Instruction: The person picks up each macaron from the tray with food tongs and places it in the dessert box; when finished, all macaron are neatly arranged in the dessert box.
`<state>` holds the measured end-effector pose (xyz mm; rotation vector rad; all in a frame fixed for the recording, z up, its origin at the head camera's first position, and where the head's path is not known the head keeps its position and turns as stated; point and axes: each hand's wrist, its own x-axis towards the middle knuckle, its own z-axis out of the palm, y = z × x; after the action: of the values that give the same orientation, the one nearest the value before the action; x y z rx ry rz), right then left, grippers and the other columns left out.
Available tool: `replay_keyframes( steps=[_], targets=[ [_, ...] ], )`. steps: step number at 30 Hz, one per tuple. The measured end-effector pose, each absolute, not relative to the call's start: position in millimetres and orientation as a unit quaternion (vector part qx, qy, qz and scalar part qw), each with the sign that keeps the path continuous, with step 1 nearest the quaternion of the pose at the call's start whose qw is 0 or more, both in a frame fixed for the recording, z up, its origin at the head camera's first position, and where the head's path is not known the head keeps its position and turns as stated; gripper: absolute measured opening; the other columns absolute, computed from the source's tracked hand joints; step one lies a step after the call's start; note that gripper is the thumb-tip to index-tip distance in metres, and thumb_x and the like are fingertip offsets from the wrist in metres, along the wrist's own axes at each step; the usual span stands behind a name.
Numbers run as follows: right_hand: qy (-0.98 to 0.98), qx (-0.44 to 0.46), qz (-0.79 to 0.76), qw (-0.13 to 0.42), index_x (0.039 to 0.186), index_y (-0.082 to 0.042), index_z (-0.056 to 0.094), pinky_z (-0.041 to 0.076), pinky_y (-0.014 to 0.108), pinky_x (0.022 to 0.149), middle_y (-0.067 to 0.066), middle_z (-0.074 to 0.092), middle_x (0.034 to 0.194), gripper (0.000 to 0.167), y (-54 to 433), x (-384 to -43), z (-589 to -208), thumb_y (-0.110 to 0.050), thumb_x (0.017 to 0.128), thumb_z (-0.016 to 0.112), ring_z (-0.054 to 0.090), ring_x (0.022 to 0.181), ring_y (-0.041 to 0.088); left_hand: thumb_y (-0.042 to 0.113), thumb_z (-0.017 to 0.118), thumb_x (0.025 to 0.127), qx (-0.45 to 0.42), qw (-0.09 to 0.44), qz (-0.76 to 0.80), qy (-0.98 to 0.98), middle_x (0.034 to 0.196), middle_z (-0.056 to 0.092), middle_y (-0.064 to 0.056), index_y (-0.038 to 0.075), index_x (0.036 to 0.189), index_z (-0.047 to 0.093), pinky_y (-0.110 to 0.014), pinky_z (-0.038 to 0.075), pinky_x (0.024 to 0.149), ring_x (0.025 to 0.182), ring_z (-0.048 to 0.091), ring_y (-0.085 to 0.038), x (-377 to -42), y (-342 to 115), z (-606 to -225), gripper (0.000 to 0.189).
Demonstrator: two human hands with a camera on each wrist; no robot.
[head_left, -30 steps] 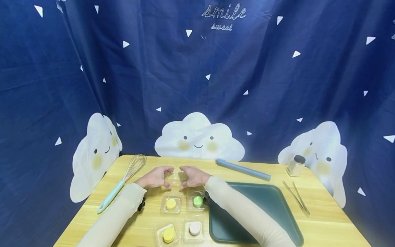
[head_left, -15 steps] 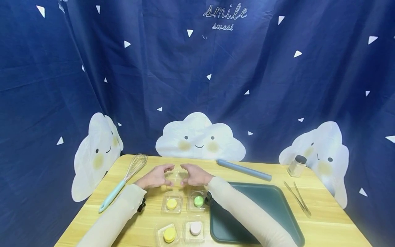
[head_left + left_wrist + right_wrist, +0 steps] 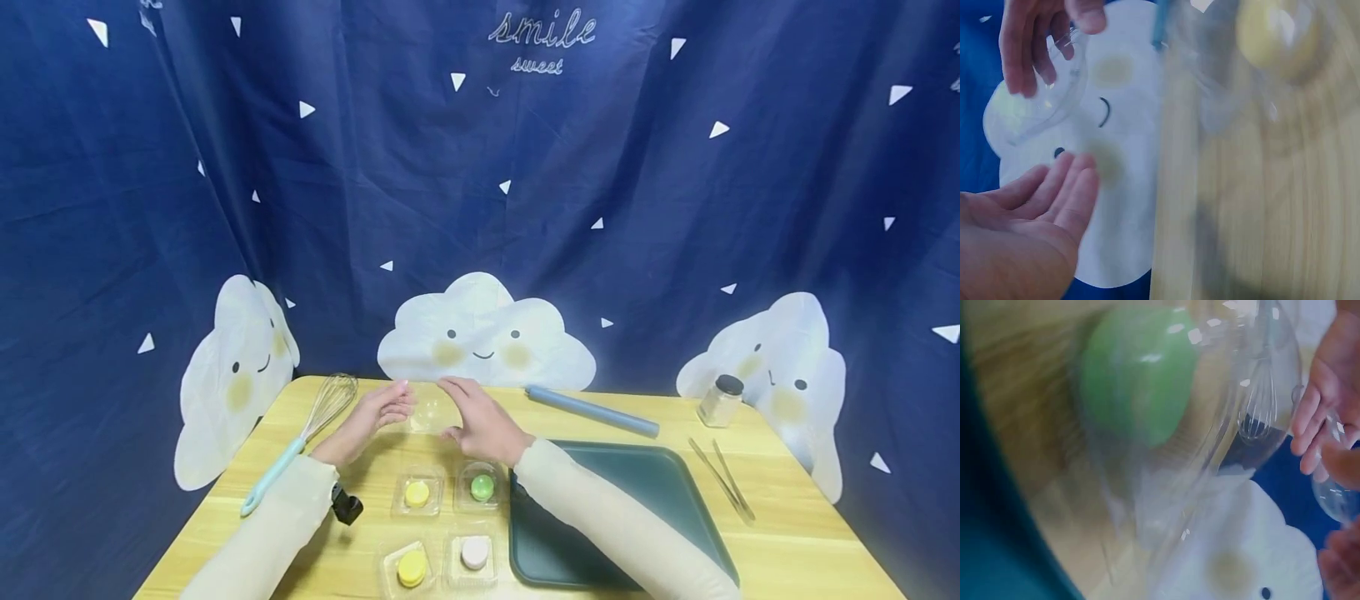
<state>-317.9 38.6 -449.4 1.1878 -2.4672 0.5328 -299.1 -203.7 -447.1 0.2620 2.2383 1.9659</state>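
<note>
My left hand point(image 3: 372, 419) is at the left side of a clear plastic box point(image 3: 429, 408), near the table's back edge. Its fingers lie nearly straight, the palm turned up in the left wrist view. Opposite, my right hand point(image 3: 486, 422) grips the box from the right, thumb apart from the curved fingers. In the left wrist view the box point(image 3: 1054, 109) shows behind the right hand's fingers point(image 3: 1019, 62). Nearer on the table are clear boxes with small round sweets: yellow point(image 3: 417, 494), green point(image 3: 482, 487), pale pink point(image 3: 474, 552) and another yellow point(image 3: 412, 568).
A dark green tray point(image 3: 585, 542) lies under my right forearm. To the left is a whisk point(image 3: 285, 458) with a mint handle. A grey-blue roll point(image 3: 592, 411), a black-lidded jar point(image 3: 721, 402) and metal tongs point(image 3: 723, 482) lie to the right. A blue curtain point(image 3: 480, 208) hangs behind.
My left hand has let go of the clear box's left side, turned and straightened its fingers. My right hand has shifted slightly, and the box stands a little higher in the head view.
</note>
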Motion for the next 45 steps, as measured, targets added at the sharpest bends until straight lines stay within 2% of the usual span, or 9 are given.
replay_keyframes(
  steps=[3, 7, 10, 16, 24, 28, 31, 37, 45],
  targets=[
    [-0.826, 0.464, 0.131, 0.291, 0.150, -0.004, 0.043, 0.042, 0.033, 0.120, 0.011, 0.051, 0.151, 0.082, 42.9, -315.6, -447.4, -0.014, 0.080, 0.084, 0.051, 0.138, 0.024, 0.050, 0.039, 0.106, 0.107, 0.154, 0.696, 0.693, 0.114, 0.071, -0.012, -0.014, 0.140, 0.043, -0.032, 0.059, 0.095, 0.100, 0.071, -0.019, -293.1, -209.5, -442.6, 0.073],
    [-0.753, 0.509, 0.071, 0.410, 0.147, -0.001, 0.048, 0.044, 0.033, 0.118, 0.012, 0.056, 0.147, 0.072, 47.8, -313.5, -444.8, -0.006, 0.081, 0.077, 0.055, 0.135, 0.024, 0.051, 0.026, 0.109, 0.152, 0.274, 0.724, 0.615, 0.117, 0.072, -0.013, -0.017, 0.146, 0.034, -0.038, 0.057, 0.102, 0.108, 0.072, -0.026, -286.6, -214.3, -440.9, 0.078],
    [-0.704, 0.540, 0.044, 0.460, 0.145, 0.000, 0.050, 0.046, 0.035, 0.117, 0.013, 0.058, 0.146, 0.059, 49.8, -311.4, -442.2, -0.002, 0.088, 0.065, 0.058, 0.133, 0.025, 0.047, 0.021, 0.110, 0.188, 0.320, 0.726, 0.578, 0.119, 0.072, -0.015, -0.016, 0.143, 0.039, -0.039, 0.056, 0.104, 0.114, 0.071, -0.030, -283.2, -214.8, -439.8, 0.074],
    [-0.654, 0.563, 0.014, 0.505, 0.140, 0.001, 0.054, 0.050, 0.034, 0.112, 0.014, 0.061, 0.142, 0.044, 51.6, -306.9, -441.1, -0.001, 0.098, 0.044, 0.061, 0.130, 0.025, 0.037, 0.024, 0.111, 0.230, 0.334, 0.721, 0.561, 0.120, 0.073, -0.017, -0.014, 0.136, 0.049, -0.039, 0.058, 0.101, 0.113, 0.072, -0.031, -277.4, -214.6, -436.4, 0.062],
    [-0.665, 0.558, 0.009, 0.497, 0.140, -0.002, 0.053, 0.052, 0.032, 0.108, 0.011, 0.060, 0.143, 0.047, 52.5, -302.0, -456.0, 0.000, 0.093, 0.048, 0.060, 0.129, 0.022, 0.027, 0.032, 0.110, 0.216, 0.312, 0.723, 0.577, 0.119, 0.072, -0.017, -0.017, 0.137, 0.047, -0.042, 0.057, 0.103, 0.110, 0.072, -0.027, -267.3, -208.6, -451.0, 0.053],
    [-0.712, 0.550, 0.066, 0.432, 0.143, -0.002, 0.048, 0.049, 0.034, 0.112, 0.011, 0.055, 0.147, 0.066, 50.4, -296.4, -458.3, -0.007, 0.083, 0.074, 0.056, 0.134, 0.023, 0.024, 0.047, 0.106, 0.204, 0.235, 0.703, 0.639, 0.121, 0.070, -0.023, -0.017, 0.136, 0.049, -0.037, 0.058, 0.100, 0.109, 0.073, -0.025, -259.2, -201.4, -454.9, 0.051],
    [-0.755, 0.540, 0.159, 0.338, 0.148, -0.003, 0.043, 0.044, 0.035, 0.118, 0.012, 0.048, 0.153, 0.089, 48.4, -285.5, -452.3, -0.012, 0.072, 0.087, 0.050, 0.140, 0.024, 0.028, 0.063, 0.099, 0.185, 0.113, 0.629, 0.746, 0.126, 0.068, -0.024, -0.009, 0.138, 0.054, -0.031, 0.057, 0.101, 0.112, 0.071, -0.024, -246.6, -192.4, -451.0, 0.055],
    [-0.804, 0.487, 0.317, 0.127, 0.156, -0.011, 0.037, 0.040, 0.045, 0.121, 0.005, 0.039, 0.162, 0.094, 59.7, -261.7, -439.8, -0.026, 0.078, 0.087, 0.041, 0.149, 0.025, 0.044, 0.084, 0.080, 0.198, -0.111, 0.406, 0.885, 0.119, 0.075, -0.005, 0.009, 0.136, 0.062, -0.041, 0.058, 0.099, 0.109, 0.072, -0.021, -210.6, -174.2, -444.0, 0.070],
    [-0.804, 0.493, 0.331, 0.025, 0.150, -0.009, 0.047, 0.048, 0.037, 0.114, 0.006, 0.053, 0.153, 0.081, 74.8, -234.3, -454.0, -0.027, 0.080, 0.085, 0.055, 0.138, 0.024, 0.056, 0.085, 0.073, 0.167, -0.146, 0.266, 0.938, 0.127, 0.072, -0.003, 0.012, 0.136, 0.063, -0.044, 0.058, 0.099, 0.116, 0.070, -0.024, -159.8, -163.6, -448.4, 0.080]
  ],
)
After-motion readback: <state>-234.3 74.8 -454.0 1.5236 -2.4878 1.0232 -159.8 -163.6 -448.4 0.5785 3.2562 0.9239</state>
